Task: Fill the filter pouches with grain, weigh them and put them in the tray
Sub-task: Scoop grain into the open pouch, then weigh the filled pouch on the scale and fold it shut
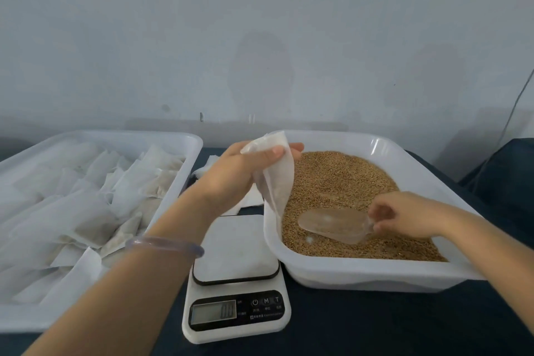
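Note:
My left hand (239, 170) pinches the top of a white filter pouch (278, 179), which hangs limp over the left rim of the white grain tray (419, 173). Brown grain (341, 179) fills that tray. A clear plastic scoop (335, 224) lies on the grain, and my right hand (404, 212) grips its handle at the scoop's right end. A white digital scale (235, 277) stands between the two trays with a bare platform. On the left, a second white tray (185, 139) holds several filled pouches (95, 211).
Loose white pouches (251, 199) lie on the dark tabletop (375, 324) behind the scale. A grey wall rises right behind the trays. A dark object (508, 167) sits at the far right, and a thin cable (517, 101) runs down the wall there.

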Available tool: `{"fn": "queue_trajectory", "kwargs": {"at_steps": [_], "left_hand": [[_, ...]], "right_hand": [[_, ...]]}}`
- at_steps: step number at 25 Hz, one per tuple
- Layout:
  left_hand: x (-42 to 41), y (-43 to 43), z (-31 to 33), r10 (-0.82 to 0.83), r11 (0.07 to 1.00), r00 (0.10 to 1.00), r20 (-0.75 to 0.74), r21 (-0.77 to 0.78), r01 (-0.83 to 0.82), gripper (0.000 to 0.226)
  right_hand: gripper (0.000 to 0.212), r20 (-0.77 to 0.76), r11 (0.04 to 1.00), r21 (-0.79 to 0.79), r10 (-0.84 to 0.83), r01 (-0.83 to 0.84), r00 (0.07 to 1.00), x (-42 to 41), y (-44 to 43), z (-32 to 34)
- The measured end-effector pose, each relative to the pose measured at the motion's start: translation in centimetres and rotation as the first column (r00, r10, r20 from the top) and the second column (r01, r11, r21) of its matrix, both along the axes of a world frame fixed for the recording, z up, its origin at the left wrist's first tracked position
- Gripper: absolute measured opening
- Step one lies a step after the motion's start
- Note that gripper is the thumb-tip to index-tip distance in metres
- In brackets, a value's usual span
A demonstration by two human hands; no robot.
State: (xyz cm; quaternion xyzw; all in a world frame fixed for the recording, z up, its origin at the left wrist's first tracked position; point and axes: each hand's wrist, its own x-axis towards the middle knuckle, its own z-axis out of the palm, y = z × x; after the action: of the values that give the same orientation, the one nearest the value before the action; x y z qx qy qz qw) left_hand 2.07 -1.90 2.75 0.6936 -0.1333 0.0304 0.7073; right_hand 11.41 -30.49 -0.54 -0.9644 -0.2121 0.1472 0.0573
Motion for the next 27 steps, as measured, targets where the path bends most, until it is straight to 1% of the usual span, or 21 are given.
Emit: {"fn": "queue_trajectory", "kwargs": {"at_steps": [1,2,3,4,5,6,7,8,9,11,13,14,16,17,19,20,22,23,25,26,27], "left_hand": [[-0.2,0.4,0.6,-0.046,0.999,0.999,-0.018,0.019,0.046,0.021],[-0.4,0.8,1.0,-0.090,0.994,0.995,-0.042,0.052,0.092,0.026],[-0.7,1.1,1.4,-0.133,0.987,0.989,-0.068,0.086,0.139,0.029],[-0.9,1.3,1.7,-0.170,0.976,0.981,-0.092,0.119,0.180,0.033],[-1.0,1.5,2.0,-0.196,0.964,0.974,-0.114,0.157,0.213,0.041],[-1.1,1.8,2.1,-0.209,0.952,0.969,-0.130,0.200,0.232,0.050],[-1.2,2.0,2.2,-0.210,0.940,0.968,-0.136,0.244,0.238,0.057],[-1.3,2.2,2.4,-0.207,0.931,0.968,-0.140,0.275,0.239,0.058],[-1.4,2.5,2.5,-0.192,0.932,0.970,-0.149,0.281,0.228,0.055],[-1.9,3.4,2.6,-0.143,0.947,0.976,-0.165,0.265,0.184,0.053],[-2.0,4.6,2.1,-0.108,0.946,0.985,-0.137,0.290,0.144,0.058],[-2.1,5.1,1.9,-0.067,0.947,0.991,-0.118,0.306,0.100,0.063],[-2.3,6.2,1.3,0.107,0.926,0.989,-0.099,0.372,-0.063,0.069],[-2.4,6.6,1.0,0.175,0.894,0.980,-0.099,0.433,-0.116,0.064],[-2.2,7.3,0.3,0.218,0.818,0.967,-0.131,0.565,-0.108,0.042],[-2.1,7.5,0.0,0.226,0.787,0.963,-0.145,0.611,-0.092,0.034],[-2.0,7.6,-0.7,0.259,0.747,0.950,-0.176,0.660,-0.082,0.035],[-2.0,7.6,-1.0,0.272,0.731,0.944,-0.190,0.679,-0.074,0.035],[-1.9,7.2,-1.6,0.273,0.680,0.945,-0.179,0.731,-0.058,0.024],[-1.8,7.0,-2.0,0.279,0.627,0.948,-0.154,0.777,-0.058,0.014],[-1.7,6.7,-2.2,0.284,0.557,0.952,-0.118,0.828,-0.064,0.010]], "right_hand": [[0.019,0.039,1.000,0.008,0.020,-0.020,0.999,-0.3,0.7,0.6],[0.029,0.072,0.994,0.098,0.037,-0.044,0.997,-0.8,1.8,1.4],[0.037,0.072,0.959,0.275,0.057,-0.075,0.996,-1.5,3.3,2.3],[0.041,0.024,0.872,0.477,0.110,-0.108,0.994,-2.5,5.0,3.3],[0.039,-0.052,0.748,0.649,0.226,-0.139,0.973,-3.6,6.9,4.2],[0.034,-0.122,0.632,0.760,0.369,-0.152,0.921,-4.6,8.6,4.8],[0.034,-0.165,0.556,0.817,0.477,-0.151,0.863,-5.4,10.3,4.9],[0.036,-0.183,0.498,0.856,0.540,-0.137,0.821,-6.0,11.7,4.9],[0.038,-0.188,0.462,0.879,0.563,-0.118,0.805,-6.3,12.8,4.7],[0.038,-0.178,0.405,0.910,0.566,-0.083,0.805,-6.2,14.5,4.2],[0.029,-0.174,0.381,0.924,0.525,-0.047,0.833,-5.7,15.5,3.5],[0.023,-0.162,0.385,0.922,0.468,-0.035,0.869,-5.5,16.0,3.1],[0.022,-0.127,0.401,0.916,0.337,-0.020,0.933,-4.9,16.8,2.3],[0.020,-0.110,0.407,0.913,0.295,-0.021,0.949,-4.7,17.1,2.0],[0.016,-0.079,0.453,0.890,0.265,-0.051,0.961,-4.6,17.5,1.8],[0.018,-0.063,0.509,0.857,0.264,-0.084,0.962,-4.7,17.7,1.8],[0.027,0.010,0.658,0.726,0.281,-0.201,0.960,-4.7,17.8,1.8],[0.028,0.059,0.720,0.644,0.291,-0.260,0.955,-4.7,17.9,1.6],[0.024,0.138,0.807,0.494,0.294,-0.323,0.946,-4.7,18.2,1.5],[0.022,0.163,0.843,0.417,0.298,-0.339,0.941,-4.8,18.3,1.4],[0.021,0.183,0.874,0.331,0.312,-0.357,0.932,-4.8,18.4,1.4]]}}
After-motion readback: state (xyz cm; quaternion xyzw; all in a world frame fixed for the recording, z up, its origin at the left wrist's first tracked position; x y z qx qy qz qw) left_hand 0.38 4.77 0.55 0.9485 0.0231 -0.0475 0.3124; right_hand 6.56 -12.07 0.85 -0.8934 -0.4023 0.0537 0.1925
